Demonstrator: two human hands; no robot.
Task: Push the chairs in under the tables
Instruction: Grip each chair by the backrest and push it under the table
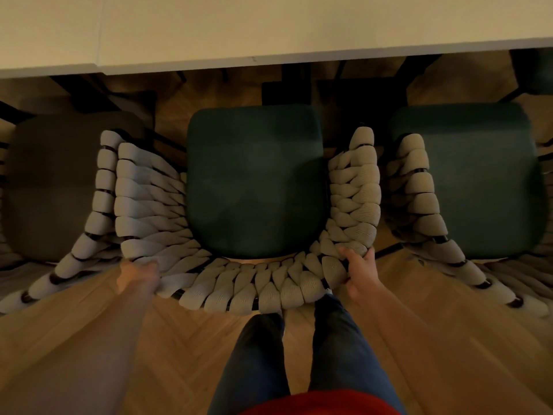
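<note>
Straight below me stands the middle chair (pixel 254 181), a dark green seat ringed by a curved backrest of thick pale woven rope. My left hand (pixel 139 275) grips the left rear corner of that backrest. My right hand (pixel 360 274) grips the right rear corner, fingers curled over the rope. The chair's seat lies in front of the white table (pixel 269 28), whose near edge crosses the top of the view; the seat is not under the tabletop.
A like chair with a grey-green seat (pixel 51 187) stands close on the left, another with a dark green seat (pixel 472 178) close on the right, both nearly touching the middle one. Dark table legs (pixel 278 85) show under the tabletop. My legs stand on the herringbone wood floor (pixel 449 339).
</note>
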